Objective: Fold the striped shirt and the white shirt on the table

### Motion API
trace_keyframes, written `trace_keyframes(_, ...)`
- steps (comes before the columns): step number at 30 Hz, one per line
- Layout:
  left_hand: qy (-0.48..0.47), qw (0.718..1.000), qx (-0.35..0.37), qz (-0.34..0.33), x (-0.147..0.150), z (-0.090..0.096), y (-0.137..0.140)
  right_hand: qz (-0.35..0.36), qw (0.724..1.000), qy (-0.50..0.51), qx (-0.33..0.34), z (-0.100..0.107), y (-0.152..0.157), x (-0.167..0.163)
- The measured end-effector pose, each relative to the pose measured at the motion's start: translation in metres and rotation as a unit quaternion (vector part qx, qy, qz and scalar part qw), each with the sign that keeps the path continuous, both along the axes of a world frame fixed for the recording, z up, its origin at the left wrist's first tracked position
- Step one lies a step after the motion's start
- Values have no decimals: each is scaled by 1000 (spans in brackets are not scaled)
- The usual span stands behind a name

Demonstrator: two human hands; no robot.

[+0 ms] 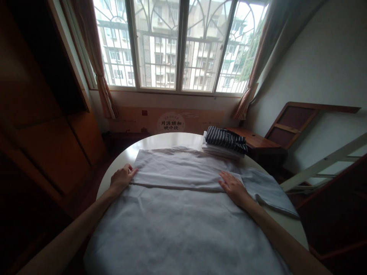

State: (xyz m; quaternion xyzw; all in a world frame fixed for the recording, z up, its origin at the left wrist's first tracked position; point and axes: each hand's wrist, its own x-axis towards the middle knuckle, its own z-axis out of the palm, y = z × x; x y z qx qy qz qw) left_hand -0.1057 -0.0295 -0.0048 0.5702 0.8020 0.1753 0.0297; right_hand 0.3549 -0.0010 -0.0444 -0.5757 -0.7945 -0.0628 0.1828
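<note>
A white shirt point(172, 225) is spread over the round table point(109, 179), its far part folded over toward me in a straight band. My left hand point(124, 177) pinches the left edge of that band, thumb and fingers closed on the cloth. Flat on the band's right part lies my right hand point(233, 187), fingers stretched out. Beyond the right hand, a sleeve point(272, 191) hangs out to the right across the table. The near part of the shirt reaches past the bottom of the view.
A folded stack with a black-and-white striped garment point(225, 138) on top sits at the table's far right. Behind it stands a wooden chair point(258, 141). A white ladder-like frame point(327, 164) leans at the right. Wooden cabinets point(71, 145) line the left, and a barred window point(180, 49) lies ahead.
</note>
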Motion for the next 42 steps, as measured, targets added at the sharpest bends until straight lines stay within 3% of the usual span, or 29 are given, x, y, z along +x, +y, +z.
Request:
trace_keyframes(4,-6,1000,25,16,-4,-6,-2,-17,998,53,34,-2,3,7)
trace_keyframes(7,7,997,72,-12,-6,-12,-2,-120,984,101,83,-5,6,16)
trace_keyframes(11,53,979,154,-119,-4,-15,-5,-240,963,98,76,-5,7,22)
trace_keyframes(15,50,969,89,-225,-1,-16,-7,-271,958,77,55,-2,4,20)
trace_keyframes(21,40,963,-29,-265,-6,-15,-7,-213,973,92,6,8,2,27)
trace_keyframes(28,31,960,-25,-276,-9,-15,-8,-20,993,52,-101,24,-8,51)
trace_keyframes(33,40,956,-17,-289,-11,-19,-7,74,996,26,-30,31,-24,48)
trace_keyframes(42,32,952,15,-305,-12,-17,-11,74,991,47,100,32,-26,56)
